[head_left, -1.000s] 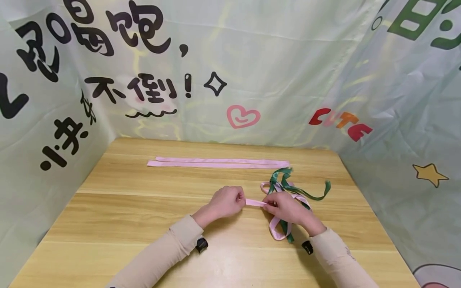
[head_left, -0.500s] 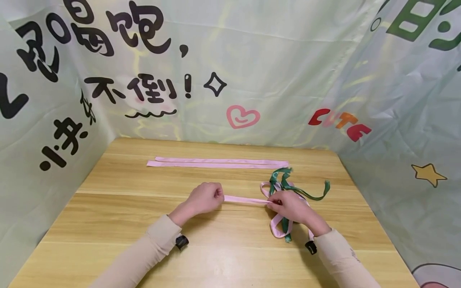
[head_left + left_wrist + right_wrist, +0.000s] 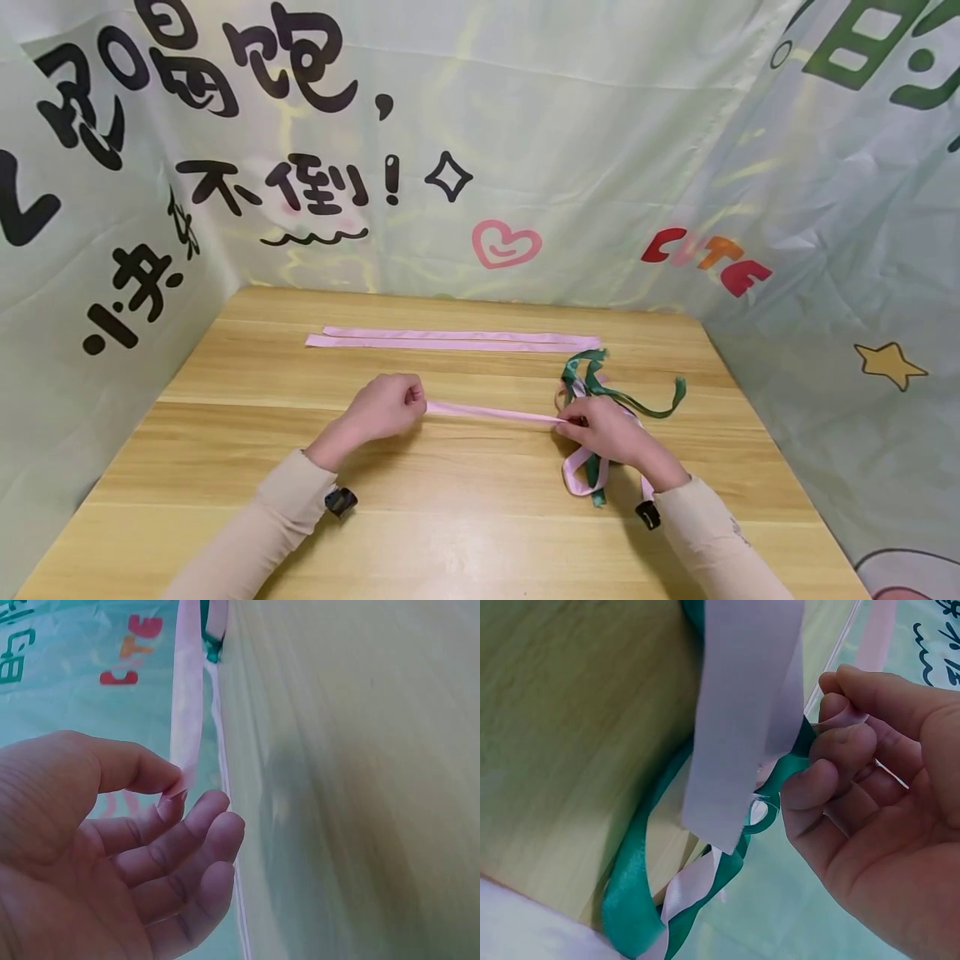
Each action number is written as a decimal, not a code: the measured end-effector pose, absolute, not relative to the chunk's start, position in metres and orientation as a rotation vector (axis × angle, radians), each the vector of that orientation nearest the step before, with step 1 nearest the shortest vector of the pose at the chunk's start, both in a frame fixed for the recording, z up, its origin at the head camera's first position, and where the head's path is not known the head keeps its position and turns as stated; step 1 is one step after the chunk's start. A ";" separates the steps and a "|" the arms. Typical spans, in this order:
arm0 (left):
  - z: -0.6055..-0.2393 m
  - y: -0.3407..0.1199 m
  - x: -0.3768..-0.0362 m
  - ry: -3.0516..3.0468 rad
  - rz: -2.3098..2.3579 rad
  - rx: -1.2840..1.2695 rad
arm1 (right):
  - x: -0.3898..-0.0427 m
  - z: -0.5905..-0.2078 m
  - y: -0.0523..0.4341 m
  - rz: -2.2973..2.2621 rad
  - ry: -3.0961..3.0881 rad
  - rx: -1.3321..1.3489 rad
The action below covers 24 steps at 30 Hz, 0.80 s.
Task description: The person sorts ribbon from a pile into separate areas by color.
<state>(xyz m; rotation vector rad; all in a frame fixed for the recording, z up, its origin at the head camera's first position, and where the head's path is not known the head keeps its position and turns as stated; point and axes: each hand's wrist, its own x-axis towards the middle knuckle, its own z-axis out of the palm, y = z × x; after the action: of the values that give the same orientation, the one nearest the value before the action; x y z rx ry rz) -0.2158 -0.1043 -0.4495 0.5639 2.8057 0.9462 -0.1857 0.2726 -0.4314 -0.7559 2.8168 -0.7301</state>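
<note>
A pink ribbon [image 3: 491,412] stretches nearly straight between the two hands, just over the table. Its left end is pinched between thumb and forefinger of the left hand [image 3: 385,406]; the left wrist view shows the ribbon [image 3: 186,697] running away from those fingertips, the other fingers loosely bent. At the pile of ribbons, the right hand [image 3: 603,429] pinches the same ribbon between thumb and fingers. Under and around that hand lie tangled green ribbons [image 3: 637,404] and pink ones. A pink ribbon's cut end [image 3: 731,802] and a green loop [image 3: 626,900] show close in the right wrist view.
Two pink ribbons [image 3: 450,339] lie flat, side by side, along the back of the wooden table [image 3: 450,533]. Printed cloth [image 3: 585,150] hangs around the table's back and sides. A small black device [image 3: 341,502] sits at each wrist.
The left hand has moved left, away from the right hand, drawing out a longer stretch of pink ribbon. The right hand shifted slightly right, then stayed nearly still at the pile.
</note>
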 end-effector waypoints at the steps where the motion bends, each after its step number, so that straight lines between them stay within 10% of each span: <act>1: -0.449 -0.108 -0.216 2.804 0.946 0.555 | -0.186 -0.431 0.273 -0.733 2.814 -0.753; 24: -0.444 -0.184 -0.228 2.886 0.996 0.402 | -0.192 -0.427 0.276 -0.770 2.804 -0.689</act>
<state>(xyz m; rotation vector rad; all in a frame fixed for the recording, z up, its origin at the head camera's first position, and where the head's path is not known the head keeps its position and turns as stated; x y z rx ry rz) -0.2283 -0.1845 -0.4444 0.4019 2.8858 0.9964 -0.1916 0.2756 -0.4272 -0.6891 2.8043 -0.7705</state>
